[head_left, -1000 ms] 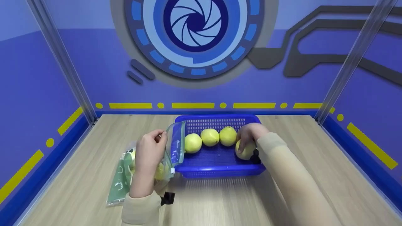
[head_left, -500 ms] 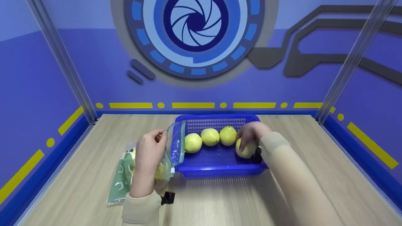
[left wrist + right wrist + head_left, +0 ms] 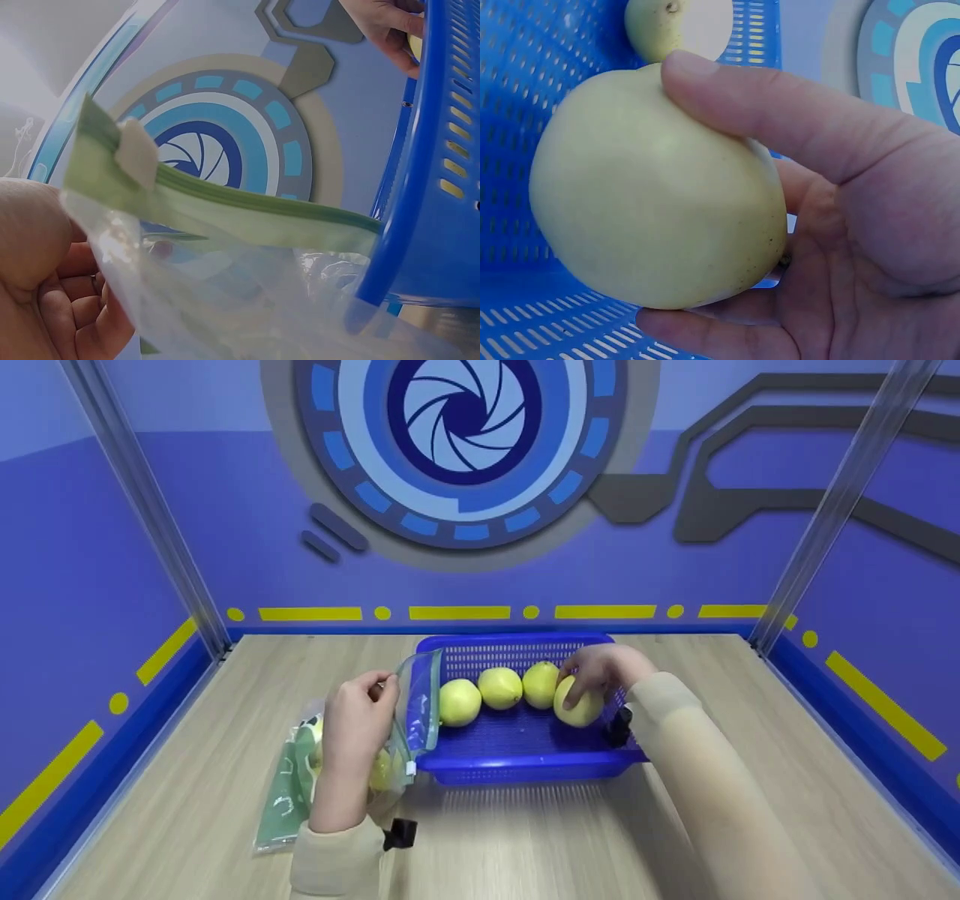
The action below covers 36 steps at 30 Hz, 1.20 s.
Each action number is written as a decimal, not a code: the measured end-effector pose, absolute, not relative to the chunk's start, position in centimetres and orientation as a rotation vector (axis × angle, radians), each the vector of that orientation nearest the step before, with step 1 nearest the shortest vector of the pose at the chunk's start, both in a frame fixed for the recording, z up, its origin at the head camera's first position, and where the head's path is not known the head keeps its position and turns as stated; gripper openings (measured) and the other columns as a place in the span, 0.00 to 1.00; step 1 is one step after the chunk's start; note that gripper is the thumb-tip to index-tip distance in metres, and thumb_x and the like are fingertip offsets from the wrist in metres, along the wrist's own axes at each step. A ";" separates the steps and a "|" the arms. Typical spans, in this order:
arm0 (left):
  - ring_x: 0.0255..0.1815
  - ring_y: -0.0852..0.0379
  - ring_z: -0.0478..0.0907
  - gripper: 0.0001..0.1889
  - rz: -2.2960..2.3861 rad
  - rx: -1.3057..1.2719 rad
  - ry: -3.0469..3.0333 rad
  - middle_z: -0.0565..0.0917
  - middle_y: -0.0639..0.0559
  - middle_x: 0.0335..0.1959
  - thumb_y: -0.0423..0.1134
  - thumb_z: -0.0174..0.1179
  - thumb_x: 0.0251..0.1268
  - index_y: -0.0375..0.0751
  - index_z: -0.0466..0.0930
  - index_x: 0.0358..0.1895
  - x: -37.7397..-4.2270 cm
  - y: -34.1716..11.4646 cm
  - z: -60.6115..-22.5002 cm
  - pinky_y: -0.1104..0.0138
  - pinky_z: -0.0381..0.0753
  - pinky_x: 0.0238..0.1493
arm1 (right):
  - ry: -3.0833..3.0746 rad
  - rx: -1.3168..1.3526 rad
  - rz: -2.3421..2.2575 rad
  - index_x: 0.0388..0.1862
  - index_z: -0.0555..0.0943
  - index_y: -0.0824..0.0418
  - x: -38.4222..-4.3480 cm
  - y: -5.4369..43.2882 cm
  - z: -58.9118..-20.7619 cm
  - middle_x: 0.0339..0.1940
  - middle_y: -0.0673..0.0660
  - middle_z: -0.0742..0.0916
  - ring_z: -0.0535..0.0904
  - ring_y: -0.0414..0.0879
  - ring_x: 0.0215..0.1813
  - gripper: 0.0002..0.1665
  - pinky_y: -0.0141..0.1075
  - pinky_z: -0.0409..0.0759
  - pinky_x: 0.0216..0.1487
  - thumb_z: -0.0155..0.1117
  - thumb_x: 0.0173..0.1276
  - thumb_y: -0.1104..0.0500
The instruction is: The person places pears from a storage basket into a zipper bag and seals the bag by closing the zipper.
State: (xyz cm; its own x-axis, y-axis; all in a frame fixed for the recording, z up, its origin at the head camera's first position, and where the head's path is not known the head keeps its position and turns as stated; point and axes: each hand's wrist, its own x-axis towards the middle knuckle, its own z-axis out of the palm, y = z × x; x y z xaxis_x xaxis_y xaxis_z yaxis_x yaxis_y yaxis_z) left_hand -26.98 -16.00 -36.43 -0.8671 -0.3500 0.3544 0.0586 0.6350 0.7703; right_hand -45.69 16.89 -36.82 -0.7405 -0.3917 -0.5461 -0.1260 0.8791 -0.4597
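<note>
My left hand (image 3: 352, 735) pinches the edge of a clear zip bag (image 3: 421, 701) with a green border and white slider, at the left end of the blue basket (image 3: 525, 769). Something yellow shows through the bag's lower part, partly hidden by that hand. In the left wrist view, the bag's green zip strip (image 3: 255, 206) reaches across to the basket's rim. At the basket's right end, my right hand (image 3: 604, 667) grips a round yellow-green fruit (image 3: 577, 705), apple- or pear-like. The right wrist view has the thumb and fingers curled round this fruit (image 3: 652, 187).
Several similar fruits, among them a middle one (image 3: 500, 688), lie in a row along the basket's back. A flat green-and-clear plastic packet (image 3: 281, 802) lies left of my left hand on the wooden table (image 3: 510, 847). Blue panels (image 3: 480, 585) enclose the back and sides.
My right hand has shifted the gripped fruit slightly left and up, closer to the fruit beside it. The left hand and the zip bag have stayed in place.
</note>
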 end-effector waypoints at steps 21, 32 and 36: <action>0.24 0.55 0.73 0.13 -1.190 0.251 -2.382 0.81 0.48 0.25 0.39 0.58 0.73 0.35 0.89 0.48 -27.0 -15.9 -36.3 0.65 0.70 0.28 | 2.469 -0.503 -0.866 0.64 0.80 0.53 -45.2 16.1 -36.4 0.57 0.60 0.81 0.80 0.45 0.40 0.33 0.37 0.85 0.37 0.79 0.59 0.52; 0.21 0.56 0.72 0.13 -1.163 0.228 -2.363 0.81 0.48 0.24 0.39 0.58 0.72 0.35 0.90 0.46 -27.1 -16.1 -36.5 0.65 0.71 0.28 | 2.504 -0.590 -1.022 0.64 0.80 0.53 -44.3 15.0 -36.9 0.59 0.62 0.82 0.80 0.48 0.46 0.33 0.35 0.83 0.35 0.79 0.60 0.50; 0.22 0.56 0.73 0.13 -1.176 0.234 -2.366 0.82 0.47 0.25 0.39 0.59 0.72 0.35 0.90 0.47 -27.1 -16.1 -36.5 0.65 0.71 0.27 | 2.499 -0.599 -1.101 0.65 0.80 0.53 -43.8 14.6 -37.1 0.60 0.62 0.82 0.80 0.48 0.48 0.35 0.37 0.84 0.38 0.80 0.59 0.50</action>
